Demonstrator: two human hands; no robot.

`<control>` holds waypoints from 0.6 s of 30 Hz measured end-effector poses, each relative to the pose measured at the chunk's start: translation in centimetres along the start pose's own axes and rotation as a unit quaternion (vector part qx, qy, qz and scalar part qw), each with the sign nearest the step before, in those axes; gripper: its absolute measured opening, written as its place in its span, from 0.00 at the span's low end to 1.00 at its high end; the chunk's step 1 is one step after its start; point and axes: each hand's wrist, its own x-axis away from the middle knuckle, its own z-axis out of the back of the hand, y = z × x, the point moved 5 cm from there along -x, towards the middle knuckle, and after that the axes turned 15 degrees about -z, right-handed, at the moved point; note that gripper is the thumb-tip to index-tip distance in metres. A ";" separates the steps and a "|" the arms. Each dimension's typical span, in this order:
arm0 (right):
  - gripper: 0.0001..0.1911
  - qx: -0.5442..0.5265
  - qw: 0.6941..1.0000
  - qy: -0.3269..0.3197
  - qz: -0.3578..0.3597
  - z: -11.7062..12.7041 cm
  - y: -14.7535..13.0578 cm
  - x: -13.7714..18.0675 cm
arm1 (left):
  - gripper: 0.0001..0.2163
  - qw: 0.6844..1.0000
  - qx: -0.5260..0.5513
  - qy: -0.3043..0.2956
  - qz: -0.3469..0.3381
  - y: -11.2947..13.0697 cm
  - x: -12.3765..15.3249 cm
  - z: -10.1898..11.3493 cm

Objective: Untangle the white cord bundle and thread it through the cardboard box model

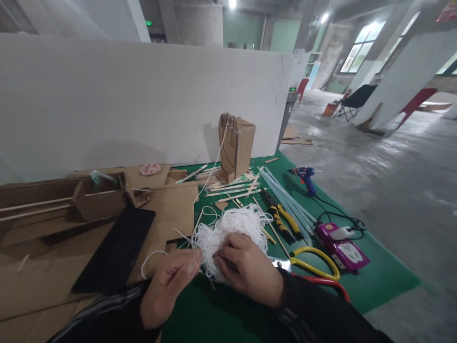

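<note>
A tangled bundle of white string (232, 231) lies on the green mat (385, 281) in front of me. My left hand (171, 283) pinches a strand at the bundle's left edge, and a loop of string curls out beside it. My right hand (250, 271) is closed on the bundle's lower right side, fingers curled into the strands. One strand runs from the bundle up to a small upright cardboard box (236, 145) near the white wall.
Yellow-handled scissors (314, 267), yellow-black pliers (283, 219), a blue glue gun (305, 177), clear glue sticks (285, 200) and a purple power strip (341, 245) lie to the right. Wooden sticks (232, 188) lie behind. Cardboard sheets (171, 205) and a black board (116, 250) cover the left.
</note>
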 end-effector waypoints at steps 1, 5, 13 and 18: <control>0.07 0.004 1.000 0.002 0.000 -0.1 0.1 -0.1 | 0.22 1.000 -0.011 -0.002 -0.002 0.2 -0.1 -0.1; 0.06 0.006 1.000 0.022 -0.008 -0.6 0.6 -0.3 | 0.22 0.999 -0.035 -0.004 -0.008 0.6 -0.2 -0.2; 0.06 0.006 0.999 0.036 -0.025 -1.5 1.1 -0.2 | 0.21 1.000 -0.013 -0.010 -0.014 0.2 0.0 -0.4; 0.08 -0.003 1.000 0.023 -0.014 -1.2 0.8 -0.2 | 0.21 1.000 -0.002 -0.010 -0.010 0.0 0.2 -0.5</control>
